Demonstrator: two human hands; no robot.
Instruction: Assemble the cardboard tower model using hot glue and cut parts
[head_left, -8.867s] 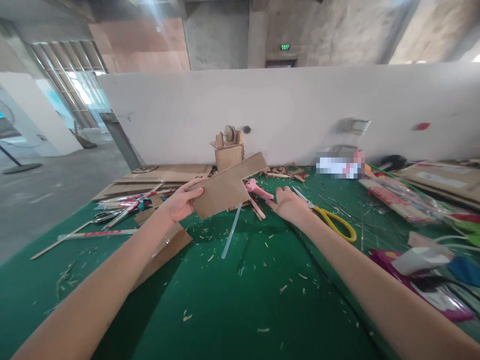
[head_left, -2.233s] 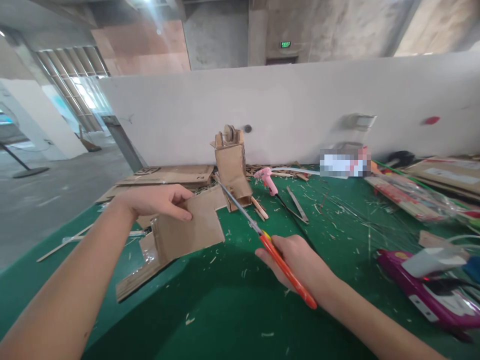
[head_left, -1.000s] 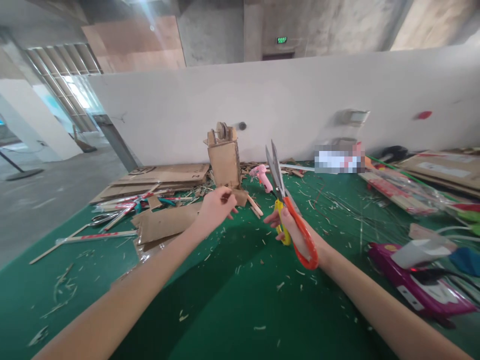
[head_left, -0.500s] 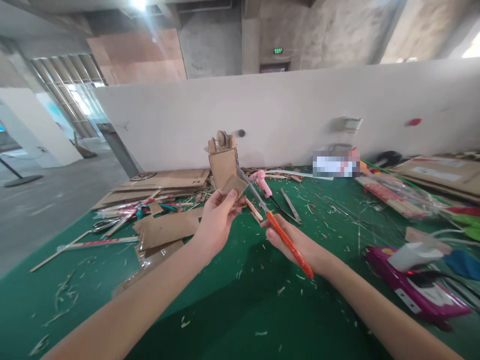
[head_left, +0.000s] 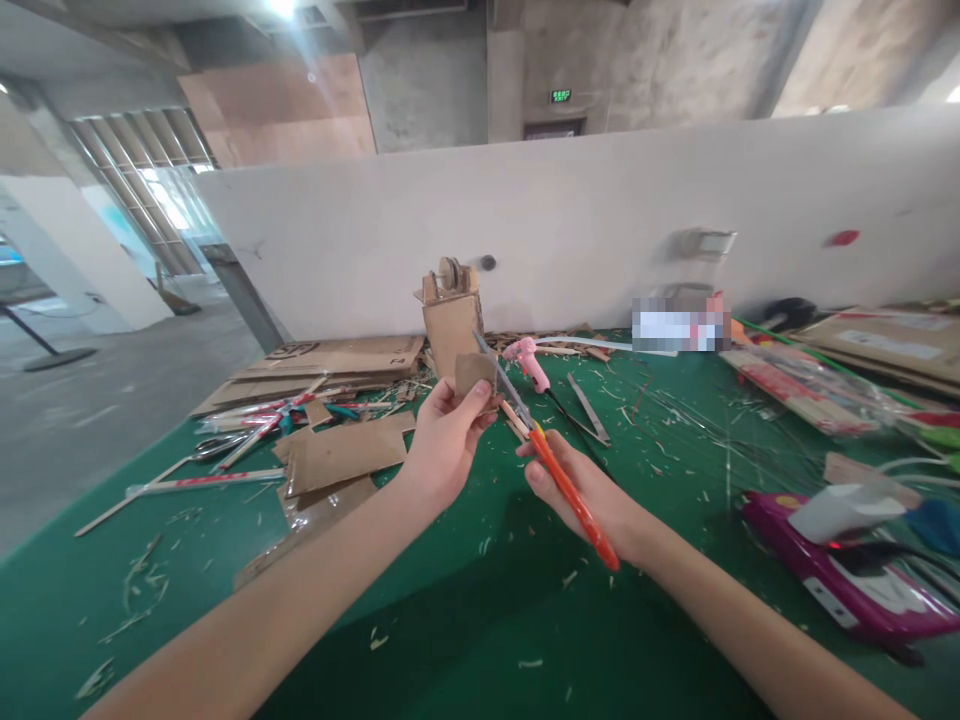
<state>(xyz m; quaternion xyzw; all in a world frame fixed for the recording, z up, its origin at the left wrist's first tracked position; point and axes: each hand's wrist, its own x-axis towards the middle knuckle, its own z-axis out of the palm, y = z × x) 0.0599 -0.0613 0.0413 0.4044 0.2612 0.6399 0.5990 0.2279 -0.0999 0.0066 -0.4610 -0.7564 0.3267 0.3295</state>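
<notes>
My left hand (head_left: 448, 440) pinches a small square piece of cardboard (head_left: 475, 372) between thumb and fingers, held up over the table. In my right hand (head_left: 574, 480) is a pair of scissors (head_left: 559, 465) with orange handles, its blades pointing up and away beside the right edge of the piece. Whether the blades touch the cardboard I cannot tell. Behind my left hand stands an upright cardboard structure (head_left: 452, 330) with a round wheel (head_left: 448, 273) at its top; its lower part is hidden by the hand and the piece.
A pink glue gun (head_left: 531, 365) and a metal blade-like tool (head_left: 589, 408) lie beyond the scissors. Cardboard sheets (head_left: 345, 455) and wrapped sticks (head_left: 206, 482) are at left. A purple power strip (head_left: 877, 595) sits at right. Scraps litter the green table (head_left: 450, 620).
My left hand has turned the cardboard piece, so its edges now stand nearly upright instead of slanted. The scissors stay in my right hand, close to the piece. The view has shifted slightly.
</notes>
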